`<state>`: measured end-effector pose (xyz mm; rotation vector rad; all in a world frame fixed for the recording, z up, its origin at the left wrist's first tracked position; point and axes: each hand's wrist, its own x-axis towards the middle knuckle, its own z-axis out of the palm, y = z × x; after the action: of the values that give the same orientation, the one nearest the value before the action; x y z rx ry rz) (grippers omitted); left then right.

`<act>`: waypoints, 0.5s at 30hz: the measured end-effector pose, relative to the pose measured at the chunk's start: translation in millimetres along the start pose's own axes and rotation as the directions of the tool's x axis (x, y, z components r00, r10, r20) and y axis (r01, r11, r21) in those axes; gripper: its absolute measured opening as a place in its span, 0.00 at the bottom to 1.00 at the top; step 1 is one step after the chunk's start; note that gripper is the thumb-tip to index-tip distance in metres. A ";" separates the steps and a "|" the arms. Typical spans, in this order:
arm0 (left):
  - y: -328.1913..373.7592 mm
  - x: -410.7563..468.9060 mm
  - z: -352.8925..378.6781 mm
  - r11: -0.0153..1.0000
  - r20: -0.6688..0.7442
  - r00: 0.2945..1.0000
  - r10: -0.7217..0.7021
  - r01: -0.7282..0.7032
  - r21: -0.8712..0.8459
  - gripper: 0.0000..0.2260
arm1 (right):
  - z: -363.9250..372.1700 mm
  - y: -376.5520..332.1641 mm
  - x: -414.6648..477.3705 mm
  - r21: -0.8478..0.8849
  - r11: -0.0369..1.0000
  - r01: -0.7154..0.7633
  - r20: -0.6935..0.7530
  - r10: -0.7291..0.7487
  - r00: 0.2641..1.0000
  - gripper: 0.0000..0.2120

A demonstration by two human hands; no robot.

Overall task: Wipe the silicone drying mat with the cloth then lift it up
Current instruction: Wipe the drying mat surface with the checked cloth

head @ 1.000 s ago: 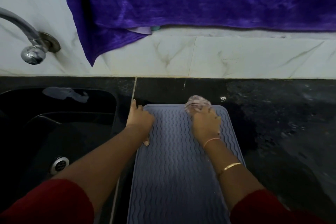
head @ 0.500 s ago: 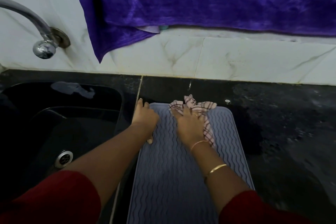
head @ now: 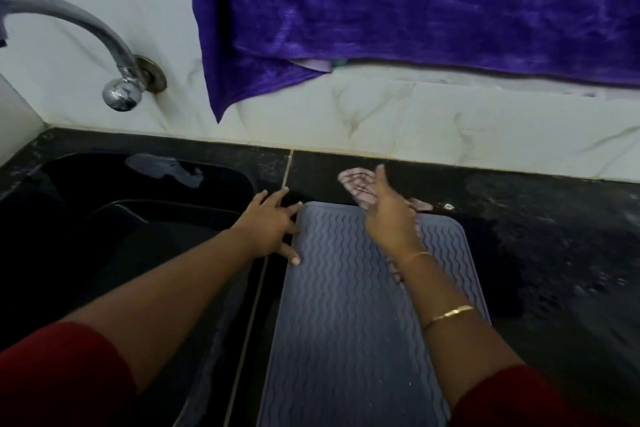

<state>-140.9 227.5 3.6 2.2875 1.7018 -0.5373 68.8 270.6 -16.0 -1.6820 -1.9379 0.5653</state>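
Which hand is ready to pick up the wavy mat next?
Probably the left hand: its thumb touches the mat's left edge near the far corner. The right hand is over the cloth, fingers straight.

Left hand (head: 270, 225) is splayed flat at the far left corner of the mat (head: 346, 305), thumb on its edge. Right hand (head: 391, 215) is over the mat's far end, fingers straight. Both forearms reach forward.
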 end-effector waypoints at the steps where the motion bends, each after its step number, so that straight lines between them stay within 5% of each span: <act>1: -4.7 2.8 -0.1 1.000 -0.007 1.000 -0.014 0.014 -0.004 0.42 | 12.1 -13.1 0.8 0.000 0.998 0.064 0.017 -0.064 0.998 0.27; 3: -10.5 8.8 1.4 0.999 0.035 0.999 -0.033 0.032 0.018 0.50 | 39.2 -28.4 -0.4 -0.064 0.981 0.181 0.126 -0.172 0.977 0.22; 6: -13.0 14.9 5.5 0.997 0.072 0.997 -0.025 0.020 0.075 0.51 | 69.8 -34.3 -9.0 -0.211 0.945 0.250 0.331 -0.172 0.928 0.31; 15: -6.2 22.0 -3.3 0.946 0.068 0.997 -0.047 0.023 0.322 0.53 | 60.0 -14.0 -67.5 0.047 0.922 0.383 0.287 -0.380 0.879 0.30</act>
<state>-140.7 249.7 -2.7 2.4170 1.7287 -0.9607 27.8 202.9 -61.6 -1.2172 -2.4081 0.6754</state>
